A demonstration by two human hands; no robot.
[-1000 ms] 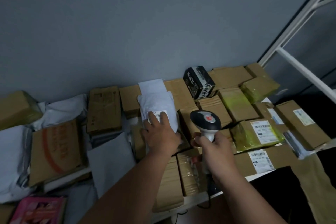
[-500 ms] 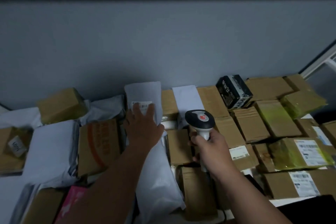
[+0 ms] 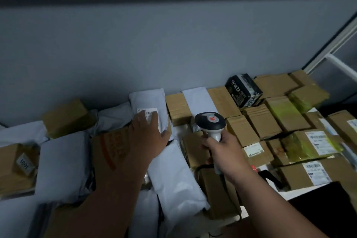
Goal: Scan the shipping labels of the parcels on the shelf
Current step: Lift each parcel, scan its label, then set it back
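A white poly-bag parcel (image 3: pixel 148 100) leans against the grey wall at the back of the shelf, with a shipping label (image 3: pixel 147 112) on its face. My left hand (image 3: pixel 148 135) lies on this parcel, fingers partly over the label and thumb at its right edge. My right hand (image 3: pixel 224 152) grips the handle of a barcode scanner (image 3: pixel 210 121), whose black head sits to the right of the parcel. Brown cardboard boxes and more white bags cover the shelf around both hands.
A black printed box (image 3: pixel 243 90) stands at the back right. Boxes with visible labels (image 3: pixel 316 143) lie at the right, near the white shelf frame (image 3: pixel 334 44). A box with orange print (image 3: pixel 112 147) lies under my left arm. A box marked 1001 (image 3: pixel 21 162) sits far left.
My left hand has carried the white parcel from the middle of the shelf leftward and set it against the wall. The view has swung left; the scanner stays upright in my right hand.
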